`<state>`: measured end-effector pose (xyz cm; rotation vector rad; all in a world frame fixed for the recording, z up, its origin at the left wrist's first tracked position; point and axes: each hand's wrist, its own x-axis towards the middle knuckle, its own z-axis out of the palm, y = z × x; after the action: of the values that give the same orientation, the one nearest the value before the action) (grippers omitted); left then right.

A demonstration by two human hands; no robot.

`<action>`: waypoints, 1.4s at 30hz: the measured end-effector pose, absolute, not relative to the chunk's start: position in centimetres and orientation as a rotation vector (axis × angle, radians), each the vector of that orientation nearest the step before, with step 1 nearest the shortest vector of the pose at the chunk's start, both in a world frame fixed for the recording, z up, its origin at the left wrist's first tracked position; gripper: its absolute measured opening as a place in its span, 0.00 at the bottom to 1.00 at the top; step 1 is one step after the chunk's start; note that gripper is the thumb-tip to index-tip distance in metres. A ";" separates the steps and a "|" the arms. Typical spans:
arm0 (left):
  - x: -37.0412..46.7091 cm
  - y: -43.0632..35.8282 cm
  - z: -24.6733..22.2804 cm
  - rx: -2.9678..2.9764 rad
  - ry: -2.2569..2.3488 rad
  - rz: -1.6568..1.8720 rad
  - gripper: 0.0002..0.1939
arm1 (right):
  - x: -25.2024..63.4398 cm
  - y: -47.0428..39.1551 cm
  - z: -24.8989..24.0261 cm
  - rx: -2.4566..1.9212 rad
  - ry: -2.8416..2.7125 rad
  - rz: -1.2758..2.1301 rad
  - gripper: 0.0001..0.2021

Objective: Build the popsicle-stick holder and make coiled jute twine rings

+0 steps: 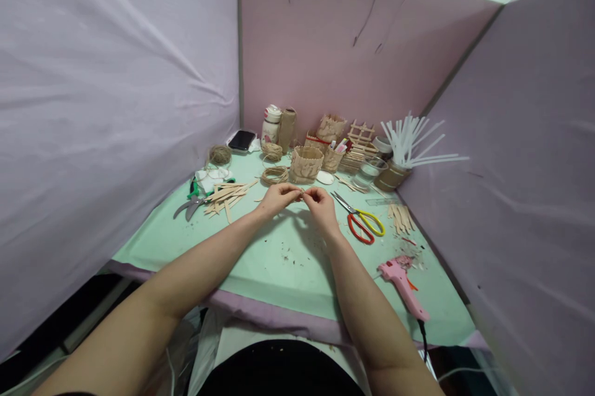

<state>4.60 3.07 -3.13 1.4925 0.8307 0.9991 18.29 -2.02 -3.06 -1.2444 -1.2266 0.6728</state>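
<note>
My left hand (pixel 280 196) and my right hand (pixel 320 201) meet above the middle of the green table (pixel 260 259). Fingertips of both are pinched together on a small brownish piece (pixel 302 193), too small to make out. Just behind them stands a round wooden container (pixel 306 164) with a scalloped rim. A coil of twine (pixel 274 175) lies behind my left hand. Scissors (pixel 357 216) with one red and one yellow handle rest to the right of my right hand, blades pointing away.
Wooden sticks (pixel 227 199) and pruning shears (pixel 189 206) lie left. A pink glue gun (pixel 403 287) is at the front right. White glue sticks fill a brown holder (pixel 391 176). Bottle (pixel 271 125), twine ball (pixel 220 155), phone (pixel 242 140) and clear bowl (pixel 370 170) stand behind.
</note>
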 end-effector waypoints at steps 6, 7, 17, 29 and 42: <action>4.2 3.3 -2.6 1.626 0.934 1.037 0.13 | 18.4 -1.9 -3.3 -1.307 -1.329 0.524 0.06; 4.2 3.3 -2.5 1.679 0.949 1.063 0.12 | 18.4 -1.9 -3.4 -1.326 -1.352 0.476 0.05; 4.3 2.3 -2.3 1.930 1.116 1.068 0.09 | 18.3 -2.0 -4.0 -1.348 -1.560 0.129 0.05; 4.3 3.7 -3.2 1.655 0.995 0.971 0.10 | 18.2 -2.0 -4.1 -1.337 -1.599 0.081 0.05; 4.9 3.5 -3.3 1.133 0.833 0.872 0.10 | 18.1 -1.9 -3.7 -1.340 -1.341 0.481 0.08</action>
<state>4.94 3.52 -3.26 1.1331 0.8326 0.8717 18.15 -1.92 -3.70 -1.3400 -1.3412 0.4805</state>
